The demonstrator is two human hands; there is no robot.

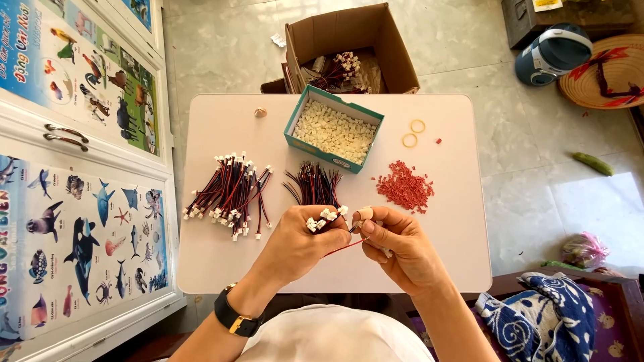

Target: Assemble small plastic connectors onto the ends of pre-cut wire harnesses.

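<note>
I am gripping a wire bundle [315,191] in my left hand [298,243], my right hand [396,245] pinching one red wire [342,247]; I am keeping fingertips close to its end for control.

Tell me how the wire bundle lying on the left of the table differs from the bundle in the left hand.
The wire bundle on the table lies loose and untouched, while the held bundle is gripped at one end by the left hand. The table bundle shows white connectors at both ends; the held bundle shows white connectors only at the hand, and its far ends fan out bare. The table bundle looks larger. Both are red and black wires.
</note>
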